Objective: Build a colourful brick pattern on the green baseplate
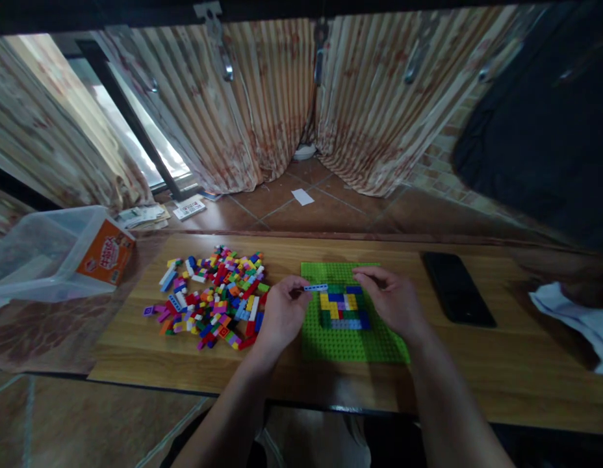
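Observation:
My left hand [284, 313] is closed in a pinch on one end of a long, narrow light-blue toy brick [316, 287], which points right over the green baseplate [350, 351]. On that plate sits a low block of joined bricks [341, 305] in yellow, blue, green, red and pale blue. My right hand [392, 300] hovers over the plate's right side, thumb and forefinger brought together near its far edge. Whatever those fingertips hold, if anything, is too small to make out. Loose bricks [218, 296] in many colours lie heaped left of my left hand.
A black phone [458, 289] lies on the wooden table [520, 364] right of the plate, with crumpled white paper [577, 318] farther right. At the far left, a clear plastic tub [52, 250] bears an orange label. Striped curtains [262, 97] hang behind the table.

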`<state>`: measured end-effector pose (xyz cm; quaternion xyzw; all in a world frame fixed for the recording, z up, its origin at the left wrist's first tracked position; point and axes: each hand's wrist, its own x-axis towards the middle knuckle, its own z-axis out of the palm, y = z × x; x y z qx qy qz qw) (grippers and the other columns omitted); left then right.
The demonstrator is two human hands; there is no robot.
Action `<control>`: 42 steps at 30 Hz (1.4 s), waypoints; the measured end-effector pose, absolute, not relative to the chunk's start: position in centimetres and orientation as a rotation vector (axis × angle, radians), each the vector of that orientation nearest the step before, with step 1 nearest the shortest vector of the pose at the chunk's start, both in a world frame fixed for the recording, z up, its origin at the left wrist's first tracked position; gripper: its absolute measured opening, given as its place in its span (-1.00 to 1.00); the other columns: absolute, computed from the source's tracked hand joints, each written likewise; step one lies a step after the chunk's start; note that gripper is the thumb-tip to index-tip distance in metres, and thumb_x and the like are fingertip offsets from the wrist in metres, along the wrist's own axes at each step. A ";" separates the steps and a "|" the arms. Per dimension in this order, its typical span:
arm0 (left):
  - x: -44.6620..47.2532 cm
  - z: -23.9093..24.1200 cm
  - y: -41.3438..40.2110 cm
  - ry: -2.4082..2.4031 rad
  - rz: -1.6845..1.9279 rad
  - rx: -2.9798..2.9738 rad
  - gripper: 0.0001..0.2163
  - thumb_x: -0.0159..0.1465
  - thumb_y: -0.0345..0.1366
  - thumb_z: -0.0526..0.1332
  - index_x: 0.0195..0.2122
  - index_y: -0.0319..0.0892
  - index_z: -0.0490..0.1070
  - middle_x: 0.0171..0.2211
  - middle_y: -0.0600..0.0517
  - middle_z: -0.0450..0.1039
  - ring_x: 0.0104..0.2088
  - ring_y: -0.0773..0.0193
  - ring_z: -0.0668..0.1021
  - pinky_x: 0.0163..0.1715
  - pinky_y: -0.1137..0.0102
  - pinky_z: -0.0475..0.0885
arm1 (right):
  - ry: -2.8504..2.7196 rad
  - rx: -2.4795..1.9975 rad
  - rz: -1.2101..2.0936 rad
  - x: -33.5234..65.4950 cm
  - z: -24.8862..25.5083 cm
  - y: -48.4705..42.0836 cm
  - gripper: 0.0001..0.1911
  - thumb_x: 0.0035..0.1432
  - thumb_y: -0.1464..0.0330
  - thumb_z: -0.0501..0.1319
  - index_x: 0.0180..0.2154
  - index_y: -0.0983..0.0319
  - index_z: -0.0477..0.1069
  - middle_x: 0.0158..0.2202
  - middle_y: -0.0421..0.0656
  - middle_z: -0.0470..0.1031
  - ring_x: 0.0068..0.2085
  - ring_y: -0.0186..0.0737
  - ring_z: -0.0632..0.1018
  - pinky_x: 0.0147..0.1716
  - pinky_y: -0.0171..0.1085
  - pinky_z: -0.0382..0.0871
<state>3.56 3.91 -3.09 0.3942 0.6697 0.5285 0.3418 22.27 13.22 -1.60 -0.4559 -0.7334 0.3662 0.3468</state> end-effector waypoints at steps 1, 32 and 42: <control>3.6 -3.3 4.0 1.760 1.367 1.051 -0.93 0.09 -0.42 0.20 -0.40 -0.19 0.46 -0.45 0.07 0.49 -0.41 0.33 0.50 -0.37 0.47 0.38 | -1.910 -1.184 0.946 22.4 -1.5 13.2 -0.72 0.17 0.18 0.19 -0.24 0.16 0.60 -0.20 -0.13 0.64 -0.14 -0.08 0.60 -0.09 -0.10 0.44; 6.1 -3.0 4.9 1.664 1.391 0.862 -0.75 0.20 -0.12 0.16 -0.33 -0.21 0.48 -0.44 0.03 0.53 -0.47 0.32 0.56 -0.46 0.47 0.45 | -2.131 -1.080 0.857 23.2 -1.5 13.2 -0.80 0.22 0.24 0.16 -0.26 0.10 0.56 -0.24 -0.16 0.60 -0.18 -0.13 0.57 -0.13 -0.12 0.41; 6.0 -3.3 4.9 1.773 1.362 1.016 -0.81 0.20 -0.28 0.20 -0.20 -0.19 0.51 -0.28 -0.02 0.57 -0.32 0.27 0.57 -0.29 0.42 0.46 | -2.216 -1.260 0.722 24.3 -2.0 13.5 -0.78 0.20 0.27 0.14 -0.29 0.14 0.56 -0.28 -0.12 0.60 -0.23 -0.08 0.57 -0.19 -0.11 0.39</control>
